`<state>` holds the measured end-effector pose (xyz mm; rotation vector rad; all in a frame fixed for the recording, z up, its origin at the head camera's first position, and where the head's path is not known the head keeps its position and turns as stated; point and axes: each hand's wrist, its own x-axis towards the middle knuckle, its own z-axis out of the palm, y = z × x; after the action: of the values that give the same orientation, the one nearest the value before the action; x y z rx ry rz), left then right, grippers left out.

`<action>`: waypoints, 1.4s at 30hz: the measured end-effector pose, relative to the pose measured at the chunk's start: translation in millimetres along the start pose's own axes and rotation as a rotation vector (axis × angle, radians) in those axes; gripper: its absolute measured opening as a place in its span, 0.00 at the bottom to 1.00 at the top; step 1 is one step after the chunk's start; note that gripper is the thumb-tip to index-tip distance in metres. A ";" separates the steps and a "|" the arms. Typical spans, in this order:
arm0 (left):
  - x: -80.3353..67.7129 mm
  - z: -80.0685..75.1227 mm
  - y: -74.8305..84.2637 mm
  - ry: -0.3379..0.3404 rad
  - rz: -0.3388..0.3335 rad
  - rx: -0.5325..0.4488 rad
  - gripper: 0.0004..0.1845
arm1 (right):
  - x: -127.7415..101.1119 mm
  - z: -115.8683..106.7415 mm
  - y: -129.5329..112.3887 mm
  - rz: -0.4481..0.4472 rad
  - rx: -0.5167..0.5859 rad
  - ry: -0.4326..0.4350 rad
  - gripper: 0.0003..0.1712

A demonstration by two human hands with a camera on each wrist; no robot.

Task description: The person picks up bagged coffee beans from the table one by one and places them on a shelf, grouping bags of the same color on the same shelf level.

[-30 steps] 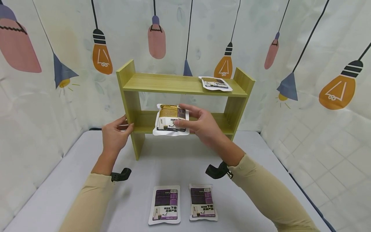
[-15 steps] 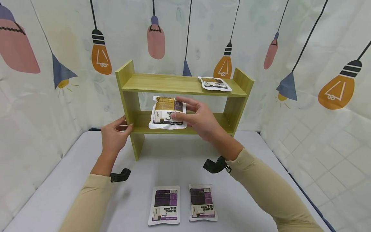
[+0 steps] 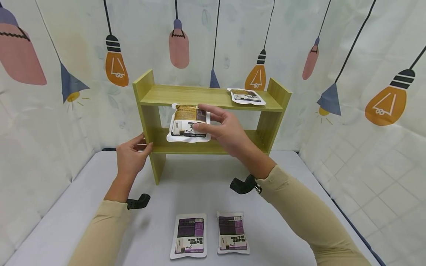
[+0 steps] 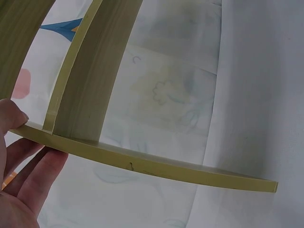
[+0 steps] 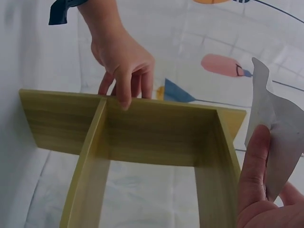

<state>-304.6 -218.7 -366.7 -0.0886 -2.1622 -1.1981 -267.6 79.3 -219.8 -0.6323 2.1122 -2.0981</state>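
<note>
— Surface, room?
— White-covered table (image 3: 193,195), purple-labelled pouches (image 3: 189,236) lying on it; lamp-print wall sheeting (image 3: 143,44) behind.
— Hands?
— Right hand (image 3: 229,132) pinches gold-labelled pouch (image 3: 185,125) in front of the two-tier wooden shelf (image 3: 186,95); left hand (image 3: 131,158) grips the shelf's left side panel (image 3: 151,117).

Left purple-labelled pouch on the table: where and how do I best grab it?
Probably pinch its long left edge, coming in low from the left: the left pouch lies flat on the table, so its thin rim suits a pinch, and the right pouch leaves only a narrow gap beside it.
</note>
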 end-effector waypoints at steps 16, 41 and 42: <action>-0.3 -0.4 0.5 -0.007 -0.020 0.014 0.25 | 8.6 2.4 -8.6 -0.019 0.012 0.005 0.34; -0.4 -2.1 2.1 -0.028 -0.043 0.032 0.25 | 27.9 6.4 -12.4 -0.013 0.139 0.047 0.26; -0.3 -2.0 2.1 -0.028 -0.043 0.033 0.25 | 28.7 6.6 -12.4 -0.011 0.144 0.052 0.25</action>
<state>-302.5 -219.0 -364.6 -0.0449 -2.2179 -1.1915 -288.6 63.3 -201.8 -0.5799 1.9637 -2.2705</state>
